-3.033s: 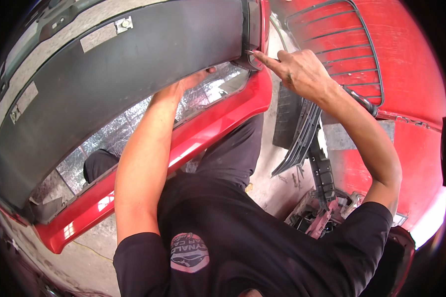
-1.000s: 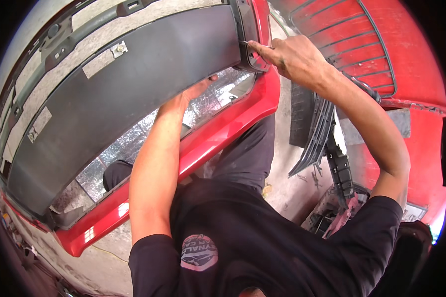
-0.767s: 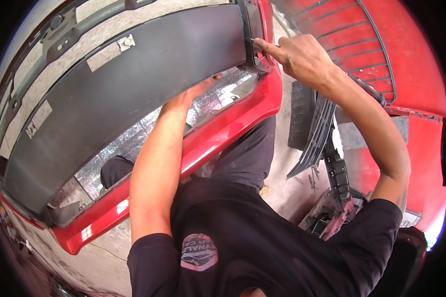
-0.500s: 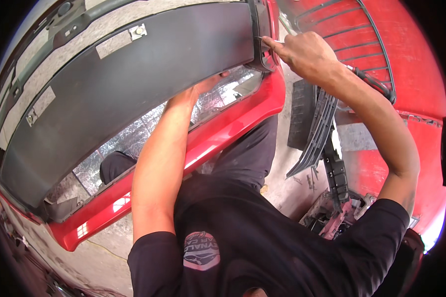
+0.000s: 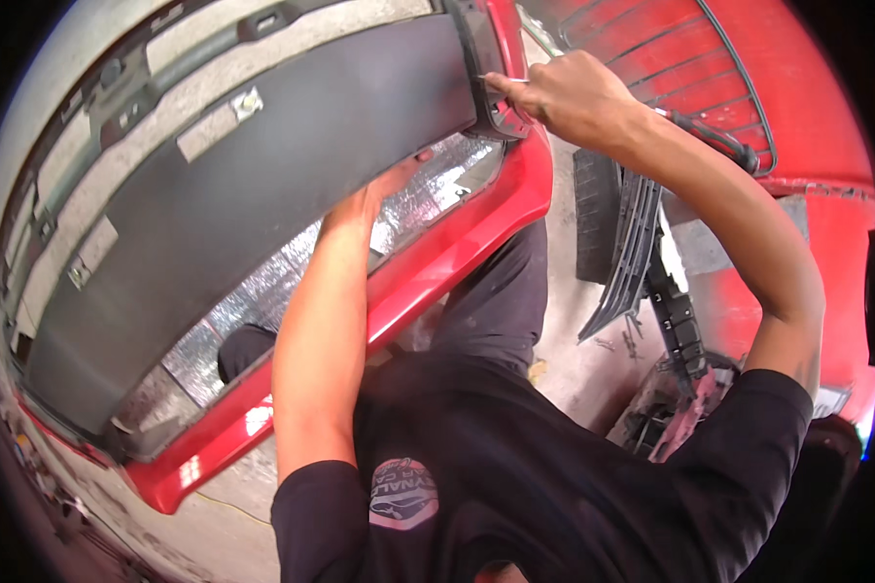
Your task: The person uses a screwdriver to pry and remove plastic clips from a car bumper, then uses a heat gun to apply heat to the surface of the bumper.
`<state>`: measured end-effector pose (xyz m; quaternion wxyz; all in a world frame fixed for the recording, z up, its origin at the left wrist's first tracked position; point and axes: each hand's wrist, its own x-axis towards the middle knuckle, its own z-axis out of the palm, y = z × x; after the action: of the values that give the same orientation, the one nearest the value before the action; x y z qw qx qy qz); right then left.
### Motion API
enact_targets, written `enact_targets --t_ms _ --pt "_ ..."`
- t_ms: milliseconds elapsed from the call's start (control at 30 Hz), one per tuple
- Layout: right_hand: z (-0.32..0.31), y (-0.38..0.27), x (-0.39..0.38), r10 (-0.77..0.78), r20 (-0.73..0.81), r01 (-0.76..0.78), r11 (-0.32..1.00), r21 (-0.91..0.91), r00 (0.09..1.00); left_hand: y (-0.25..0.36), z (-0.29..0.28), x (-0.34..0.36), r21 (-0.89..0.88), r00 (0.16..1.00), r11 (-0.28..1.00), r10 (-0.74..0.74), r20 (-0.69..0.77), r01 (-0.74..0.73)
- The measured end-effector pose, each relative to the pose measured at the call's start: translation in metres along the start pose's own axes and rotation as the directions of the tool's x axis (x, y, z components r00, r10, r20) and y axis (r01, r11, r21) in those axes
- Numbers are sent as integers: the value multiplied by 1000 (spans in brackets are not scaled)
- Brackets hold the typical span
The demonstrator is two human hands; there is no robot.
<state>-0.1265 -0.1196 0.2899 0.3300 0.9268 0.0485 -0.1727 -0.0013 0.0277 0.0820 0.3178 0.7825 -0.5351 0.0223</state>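
A car bumper with a red lower lip (image 5: 408, 296) and a wide dark grey panel (image 5: 292, 131) lies across the view in front of me. My left hand (image 5: 397, 183) reaches in below the panel's near edge; most of its fingers are hidden behind the panel. At the bumper's right end my right hand (image 5: 566, 95) is closed, its index finger laid forward along a thin metal tool (image 5: 517, 80). The tool's tip meets the seam between the grey panel and the dark end piece (image 5: 501, 102); the rest is hidden in the hand.
To the right lie a black slatted grille (image 5: 632, 243), a narrow black bracket (image 5: 673, 321) and a red-and-black tool handle (image 5: 715, 141). A black wire-like frame (image 5: 739, 68) rests on red bodywork (image 5: 826, 107). Silvery sheeting (image 5: 282, 277) shows through the bumper opening.
The bumper's left end sits slightly further right and lower in view. A little more of my left hand shows under the panel edge. My right hand stays at the same seam.
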Motion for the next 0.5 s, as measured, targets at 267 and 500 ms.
enact_targets --t_ms 267,500 --pt "16 -8 -45 54 -157 -27 985 168 986 5 -2 3 31 997 999 6 71 -9" --pt "27 -13 -40 89 -244 -31 972 232 966 5 -3 5 -96 990 993 -51 129 64"
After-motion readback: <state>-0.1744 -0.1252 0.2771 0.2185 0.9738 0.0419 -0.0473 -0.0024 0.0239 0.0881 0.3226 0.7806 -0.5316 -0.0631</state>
